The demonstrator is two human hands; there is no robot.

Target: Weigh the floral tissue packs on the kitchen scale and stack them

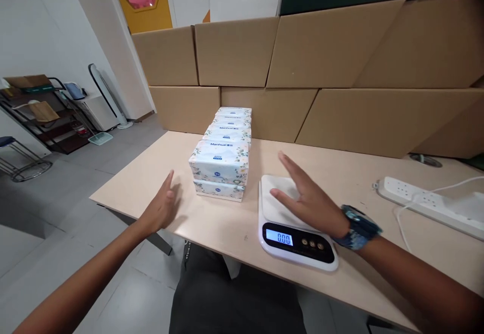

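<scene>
Several floral tissue packs [219, 160] stand stacked two high in a row running back along the table. My left hand [161, 208] hovers at the table's front edge, left of the packs, fingers stretched and holding nothing. To the right of the packs sits a white digital kitchen scale [264, 213], its lit display [279, 237] reading 0.00. Over the scale's platform is my right hand [308, 200], fingers apart and nothing in it. It covers part of the platform; whether it touches the scale I cannot tell. A watch with a blue patterned strap [357, 228] is on my right wrist.
Cardboard boxes [236, 54] form a wall behind the wooden table [147, 167]. A white power strip [427, 200] with a cable lies at the right. On the floor to the left stand a dark shelf rack [49, 137] and a stool [22, 160].
</scene>
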